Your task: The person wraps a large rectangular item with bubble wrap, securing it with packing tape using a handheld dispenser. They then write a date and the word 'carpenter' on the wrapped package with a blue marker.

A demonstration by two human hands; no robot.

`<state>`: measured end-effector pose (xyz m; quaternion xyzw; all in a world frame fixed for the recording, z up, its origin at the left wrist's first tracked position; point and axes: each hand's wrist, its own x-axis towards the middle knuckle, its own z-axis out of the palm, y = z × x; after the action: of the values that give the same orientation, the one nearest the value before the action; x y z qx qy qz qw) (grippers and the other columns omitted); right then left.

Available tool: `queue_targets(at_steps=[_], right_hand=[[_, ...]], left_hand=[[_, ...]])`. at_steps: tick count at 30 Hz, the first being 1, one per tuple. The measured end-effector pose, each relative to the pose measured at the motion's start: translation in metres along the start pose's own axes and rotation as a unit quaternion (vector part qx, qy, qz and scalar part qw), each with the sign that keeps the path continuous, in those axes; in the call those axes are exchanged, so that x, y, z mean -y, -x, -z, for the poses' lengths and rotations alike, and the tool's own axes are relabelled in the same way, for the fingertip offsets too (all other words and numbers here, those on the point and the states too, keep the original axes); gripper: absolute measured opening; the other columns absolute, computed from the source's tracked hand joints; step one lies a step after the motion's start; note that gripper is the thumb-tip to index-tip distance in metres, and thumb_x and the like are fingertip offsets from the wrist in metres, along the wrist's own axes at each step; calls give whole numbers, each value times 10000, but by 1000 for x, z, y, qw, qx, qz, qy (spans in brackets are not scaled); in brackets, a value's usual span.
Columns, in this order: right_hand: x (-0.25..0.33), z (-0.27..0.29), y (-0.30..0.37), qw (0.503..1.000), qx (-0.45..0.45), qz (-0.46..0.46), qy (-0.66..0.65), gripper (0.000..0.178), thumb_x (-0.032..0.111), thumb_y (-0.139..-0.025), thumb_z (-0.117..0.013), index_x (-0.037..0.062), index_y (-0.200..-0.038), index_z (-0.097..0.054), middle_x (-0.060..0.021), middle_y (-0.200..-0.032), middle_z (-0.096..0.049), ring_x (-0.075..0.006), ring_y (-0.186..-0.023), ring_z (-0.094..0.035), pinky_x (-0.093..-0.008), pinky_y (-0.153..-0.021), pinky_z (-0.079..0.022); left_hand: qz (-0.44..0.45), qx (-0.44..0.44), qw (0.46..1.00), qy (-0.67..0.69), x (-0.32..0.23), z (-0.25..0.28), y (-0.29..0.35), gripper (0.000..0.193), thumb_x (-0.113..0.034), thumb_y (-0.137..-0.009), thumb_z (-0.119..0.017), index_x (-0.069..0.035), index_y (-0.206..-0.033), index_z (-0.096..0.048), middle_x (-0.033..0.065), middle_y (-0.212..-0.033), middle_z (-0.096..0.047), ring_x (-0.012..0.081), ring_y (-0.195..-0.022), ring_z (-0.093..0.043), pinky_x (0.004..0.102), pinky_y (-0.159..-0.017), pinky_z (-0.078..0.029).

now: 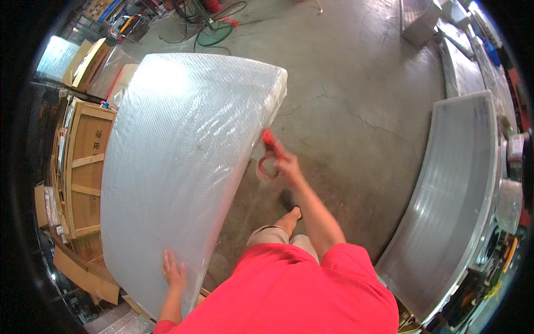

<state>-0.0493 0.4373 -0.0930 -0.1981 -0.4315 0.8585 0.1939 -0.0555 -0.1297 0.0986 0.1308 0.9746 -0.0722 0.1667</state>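
Note:
A large flat-topped piece wrapped in bubble wrap [172,150] takes up the left half of the head view. My left hand [174,270] lies flat on its near end, fingers stretched out. In my right hand [287,166] is a red tape dispenser [270,146] with a tape roll on it, gripped by its handle. The dispenser's head is at the right edge of the wrapped piece, near its far corner; whether it touches the wrap I cannot tell.
Wooden crates [89,161] and cardboard [83,275] stand left of the wrapped piece. A long metal trough-like part [445,206] lies at the right. Hoses and a green round base [214,34] sit on the concrete floor [356,106] at the far side.

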Motion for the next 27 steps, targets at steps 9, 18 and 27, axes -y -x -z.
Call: queue_targets(at_steps=[9, 18, 27], right_hand=[[-144, -130, 233, 996, 76, -32, -31, 812, 183, -770, -714, 43, -1520, -435, -34, -1485, -494, -138, -1345, -437, -304, -1122, -315], [-137, -151, 244, 999, 12, -50, -1, 780, 133, -765, -667, 113, -1519, -469, 74, -992, -590, -35, -725, -456, -197, -630, -371], [-149, -178, 257, 994, -72, 79, -11, 741, 134, -804, -715, 110, -1507, -482, 8, -1107, -632, -57, -872, -540, -217, -779, -465]], left_hand=[[-63, -160, 985, 21, 16, -61, -13, 674, -458, -1033, -368, -101, -1594, -256, 228, -1636, -192, 445, -1501, -186, 607, -1179, -143], [-89, -214, 971, 60, 10, -57, -18, 656, -476, -1022, -407, -188, -1597, -277, 203, -1633, -223, 435, -1500, -204, 631, -1166, -151], [-101, -209, 968, 97, 14, -58, -20, 666, -524, -1030, -389, -179, -1591, -288, 204, -1644, -205, 407, -1511, -194, 613, -1183, -123]])
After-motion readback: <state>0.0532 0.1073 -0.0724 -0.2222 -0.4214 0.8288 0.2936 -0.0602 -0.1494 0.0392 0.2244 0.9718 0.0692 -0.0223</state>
